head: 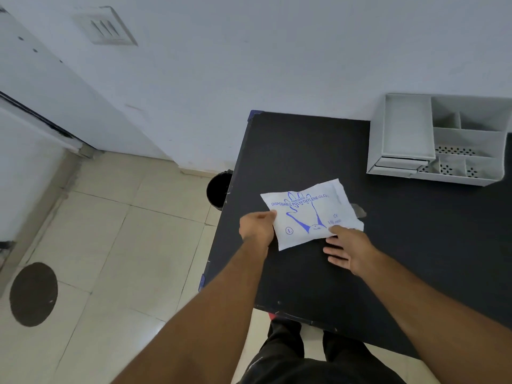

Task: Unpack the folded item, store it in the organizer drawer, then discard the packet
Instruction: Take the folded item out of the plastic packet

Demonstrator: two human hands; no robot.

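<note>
I judge the task barely begun: the packet [313,214] looks unopened, nothing folded has come out of it, and both storing and discarding are left. My left hand [256,227] pinches the packet's near-left edge between closed fingers, while my right hand [347,249] lies open, fingers spread, its forefinger touching the near-right edge. The packet is white, flat and a little puffy, printed in blue with a glove outline, resting on the black table [415,245]. The organizer [437,139] stands well beyond my right fingers; a dark bin [219,191] sits beyond my left.
</note>
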